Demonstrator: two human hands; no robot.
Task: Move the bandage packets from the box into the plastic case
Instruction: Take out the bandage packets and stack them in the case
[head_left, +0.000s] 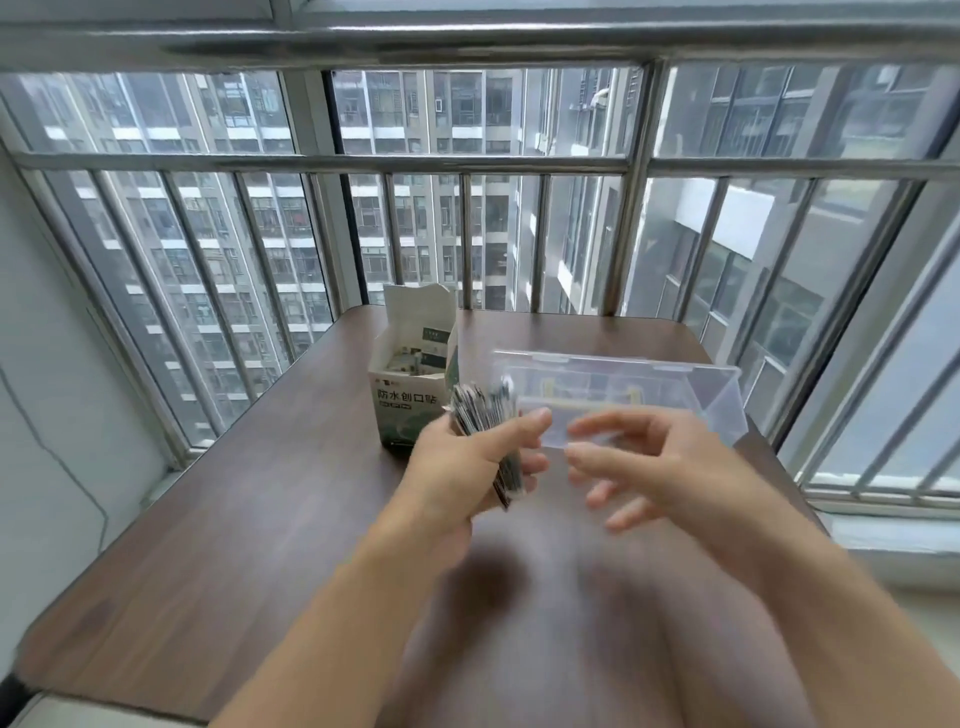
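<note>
One stack: bandage packets (485, 421), fanned, clamped in left hand (467, 460), thumb on near face, fingers behind.
Left grip: holding the stack, above the bench (249, 509), clear of it.
Right grip: right hand (660, 467) wide, fingers spread and relaxed, holding nothing, just right of the stack, not touching.
Box (415, 374): upright, top flap open, just beyond and left of the left grip; more packets visible inside, count unclear.
Plastic case (623, 400): clear, lid open, beyond the right grip on the bench; looks to have no packets in it yet, hard to be sure through clear plastic.
Progress: early-mid, judged; one bundle out of box, none placed.
Left to do: carry stack right of grip into case, release, then go back for the rest.
Risk: loose fan could slip apart.
</note>
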